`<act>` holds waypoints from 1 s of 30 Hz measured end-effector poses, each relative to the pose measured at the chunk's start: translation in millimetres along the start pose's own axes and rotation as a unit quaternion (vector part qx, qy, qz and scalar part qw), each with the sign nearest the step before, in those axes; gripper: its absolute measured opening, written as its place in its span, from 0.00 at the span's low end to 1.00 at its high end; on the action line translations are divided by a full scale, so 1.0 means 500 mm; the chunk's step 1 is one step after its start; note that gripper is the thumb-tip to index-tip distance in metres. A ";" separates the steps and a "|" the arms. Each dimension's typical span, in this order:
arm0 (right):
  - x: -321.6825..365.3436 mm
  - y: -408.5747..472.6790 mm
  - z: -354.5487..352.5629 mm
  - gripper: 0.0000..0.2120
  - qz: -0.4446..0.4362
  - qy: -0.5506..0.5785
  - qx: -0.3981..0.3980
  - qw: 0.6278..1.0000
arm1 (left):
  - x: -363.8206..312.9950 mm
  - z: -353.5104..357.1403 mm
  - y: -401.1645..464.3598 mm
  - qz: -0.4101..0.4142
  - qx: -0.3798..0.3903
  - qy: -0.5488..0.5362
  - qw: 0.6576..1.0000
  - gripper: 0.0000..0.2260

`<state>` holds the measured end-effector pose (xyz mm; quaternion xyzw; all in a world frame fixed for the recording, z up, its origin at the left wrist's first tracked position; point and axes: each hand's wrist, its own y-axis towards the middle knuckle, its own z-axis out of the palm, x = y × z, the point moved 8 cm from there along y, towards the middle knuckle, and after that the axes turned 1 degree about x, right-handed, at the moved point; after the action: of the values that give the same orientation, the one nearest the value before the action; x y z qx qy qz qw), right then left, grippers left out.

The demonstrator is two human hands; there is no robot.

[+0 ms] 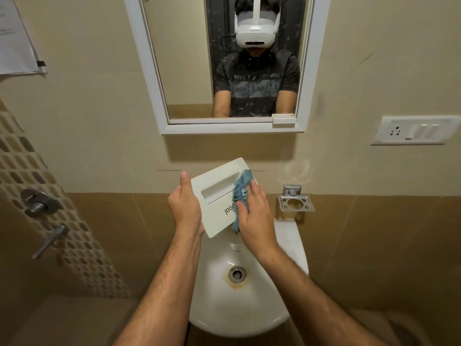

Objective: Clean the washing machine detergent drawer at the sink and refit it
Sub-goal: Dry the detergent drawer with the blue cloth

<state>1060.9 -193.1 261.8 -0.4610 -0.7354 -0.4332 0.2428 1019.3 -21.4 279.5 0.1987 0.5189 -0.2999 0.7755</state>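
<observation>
- Left of the sink [287, 236], a metal tap handle and lever [41, 203] sit on the tiled wall.
- The left hand [185, 204] holds the detergent drawer [217, 193] by its left edge above the sink's back rim, its grip closed round that edge with the thumb lying straight up the front.
- The drawer's white front panel faces the camera, tilted, its long axis running from lower left to upper right; the printed lettering reads upside down and is partly covered.
- The drawer's body behind the panel is hidden.
- The right hand [252, 208] presses a blue cloth [240, 191] against the panel's right side, its grip curled on the cloth.
- The sink's bowl holds only a stained drain [237, 273]; its tap is hidden behind the drawer.
- Right of the sink, a metal holder [296, 202] is fixed to the wall.
</observation>
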 end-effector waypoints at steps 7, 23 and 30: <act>0.116 -0.094 0.070 0.25 -0.187 -0.025 0.004 0.982 | -0.015 -0.019 0.002 0.011 -0.034 0.039 0.999 0.21; 0.135 0.022 0.013 0.10 -0.229 -0.098 0.059 0.967 | -0.026 0.000 -0.022 0.020 0.022 -0.012 0.999 0.17; 0.111 0.095 -0.001 0.12 -0.032 -0.210 0.085 0.974 | -0.029 0.026 -0.037 0.049 0.047 0.032 0.997 0.19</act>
<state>1077.9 -158.1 323.7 -0.4954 -0.8186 -0.2703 0.1073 1011.4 -39.3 297.8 0.2696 0.5184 -0.2790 0.7621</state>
